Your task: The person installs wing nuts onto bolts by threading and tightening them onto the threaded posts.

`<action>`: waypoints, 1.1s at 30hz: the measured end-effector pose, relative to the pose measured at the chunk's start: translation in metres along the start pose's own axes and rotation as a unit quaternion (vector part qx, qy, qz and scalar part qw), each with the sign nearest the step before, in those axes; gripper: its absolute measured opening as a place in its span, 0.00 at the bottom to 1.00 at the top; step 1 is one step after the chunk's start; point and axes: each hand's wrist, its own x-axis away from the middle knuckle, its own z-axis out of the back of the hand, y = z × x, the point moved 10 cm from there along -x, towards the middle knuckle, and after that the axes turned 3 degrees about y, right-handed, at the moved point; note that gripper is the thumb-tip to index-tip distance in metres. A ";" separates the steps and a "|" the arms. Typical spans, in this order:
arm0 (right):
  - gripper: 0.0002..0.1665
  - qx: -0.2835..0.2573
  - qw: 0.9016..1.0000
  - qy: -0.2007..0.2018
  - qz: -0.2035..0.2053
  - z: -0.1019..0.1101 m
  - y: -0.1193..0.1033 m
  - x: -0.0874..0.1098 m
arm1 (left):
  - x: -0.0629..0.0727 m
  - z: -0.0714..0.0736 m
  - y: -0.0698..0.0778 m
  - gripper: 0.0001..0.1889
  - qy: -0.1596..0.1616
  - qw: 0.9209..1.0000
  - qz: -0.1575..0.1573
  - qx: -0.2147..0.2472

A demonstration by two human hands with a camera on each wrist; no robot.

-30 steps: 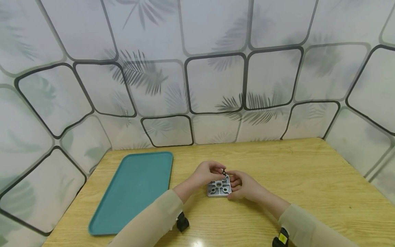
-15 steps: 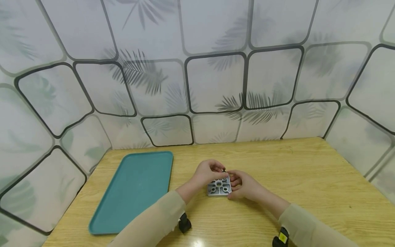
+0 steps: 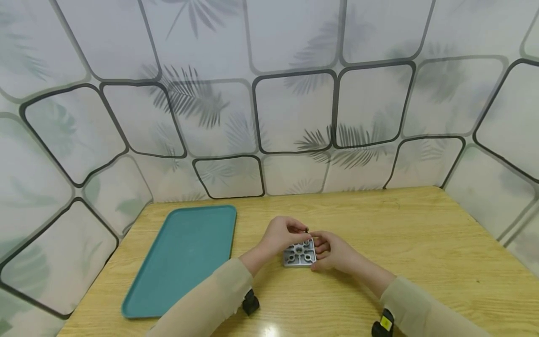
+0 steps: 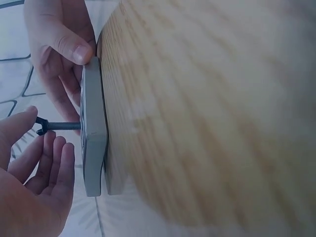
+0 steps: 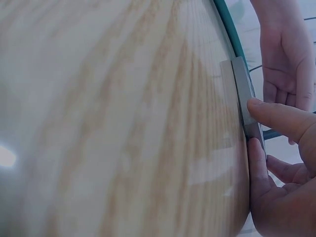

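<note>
Two hands [image 3: 281, 235] [image 3: 337, 255] — one pinched screw [image 4: 64, 126], one plate [image 3: 299, 255]

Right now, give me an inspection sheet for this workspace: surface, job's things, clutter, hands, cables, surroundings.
Surface: wood-grain table, light glare near the front.
Job's things: square metal plate with holes, on the table; dark wing-headed screw upright at its far right corner, seating depth unclear.
Clutter: teal tray, left of the plate.
Left hand: pinches the screw's head.
Right hand: holds the plate's right side.
Cables: nothing seen.
Surroundings: patterned backdrop behind and at both sides.
</note>
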 end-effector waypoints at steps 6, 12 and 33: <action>0.53 0.008 1.000 -0.001 -0.003 0.001 0.002 0.000 | 0.002 -0.003 0.005 0.10 -0.027 0.999 -0.029 -0.027; 0.53 0.012 1.000 0.002 -0.004 0.001 0.003 -0.001 | 0.003 -0.005 0.006 0.09 -0.035 0.999 -0.032 -0.023; 0.55 0.005 1.000 0.000 -0.014 0.001 0.003 0.000 | 0.002 -0.004 0.013 0.08 -0.025 0.995 -0.042 -0.088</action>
